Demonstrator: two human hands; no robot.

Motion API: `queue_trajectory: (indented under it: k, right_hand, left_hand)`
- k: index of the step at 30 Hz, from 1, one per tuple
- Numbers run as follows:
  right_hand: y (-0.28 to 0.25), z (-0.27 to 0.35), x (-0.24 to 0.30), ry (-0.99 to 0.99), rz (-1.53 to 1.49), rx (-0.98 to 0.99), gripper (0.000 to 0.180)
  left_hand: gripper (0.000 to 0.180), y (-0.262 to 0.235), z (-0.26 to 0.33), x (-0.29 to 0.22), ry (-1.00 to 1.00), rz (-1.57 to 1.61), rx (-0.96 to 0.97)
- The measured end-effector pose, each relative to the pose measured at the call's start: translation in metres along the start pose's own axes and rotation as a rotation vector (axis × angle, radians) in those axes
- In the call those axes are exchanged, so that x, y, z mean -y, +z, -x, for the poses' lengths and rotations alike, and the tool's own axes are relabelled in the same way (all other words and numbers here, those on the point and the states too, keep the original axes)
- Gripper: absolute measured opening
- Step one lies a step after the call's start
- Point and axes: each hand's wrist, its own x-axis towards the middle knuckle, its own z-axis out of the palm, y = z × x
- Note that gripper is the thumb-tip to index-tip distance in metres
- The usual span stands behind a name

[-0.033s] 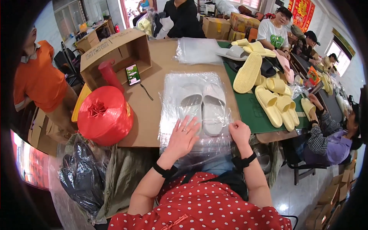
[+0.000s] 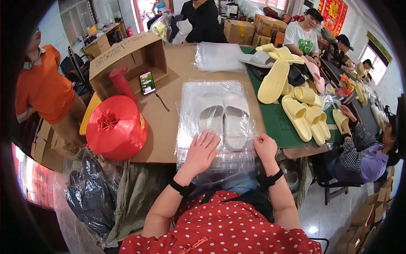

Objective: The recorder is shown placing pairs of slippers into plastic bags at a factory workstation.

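A pair of light grey slippers [image 2: 236, 118] lies inside a clear plastic bag [image 2: 190, 95], toes away from me, on what looks like a stack of similar bags. My left hand [image 2: 203, 150] rests open, palm down, on the film over the left slipper's heel end, fingers spread a little. At the bag's right edge my right hand [image 2: 265, 147] is closed, fingers curled and thumb side against the plastic. Its fingertips are mostly hidden, but it seems to pinch the bag's edge.
To the left stand a red roll of plastic twine [image 2: 116, 127], a phone [image 2: 147, 82] and an open carton [image 2: 127, 63]. Yellow slippers [image 2: 296, 116] and others pile on the green mat [image 2: 270, 118] at right. More clear bags [image 2: 218, 56] lie farther back. Several people work around.
Both hands stay nearly in place on the bag; my left fingers sit very slightly lower and closer together. At the back, the person in black has shifted the things in hand.
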Motion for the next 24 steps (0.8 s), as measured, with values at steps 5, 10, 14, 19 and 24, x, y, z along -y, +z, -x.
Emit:
queue_trajectory:
  k: [5,10,14,19,24]
  right_hand:
    - [-0.014,0.026,0.042,-0.568,0.044,-0.392,0.065]
    - [0.030,0.050,0.069,-1.018,0.019,0.152,0.064]
    - [0.042,0.043,0.051,-0.833,0.032,0.143,0.068]
    - [0.037,0.029,0.013,-0.607,-0.058,0.043,0.073]
    - [0.047,0.029,0.010,-0.491,-0.196,-0.044,0.080]
  left_hand:
    - [0.050,0.005,0.000,0.002,-0.004,-0.019,0.052]
    - [0.047,0.009,-0.001,0.006,-0.004,-0.004,0.018]
    - [0.045,0.009,0.000,0.006,-0.012,0.095,0.001]
    - [0.049,0.009,0.001,0.013,-0.055,0.188,-0.014]
    - [0.064,0.029,-0.003,0.025,-0.420,0.379,-0.251]
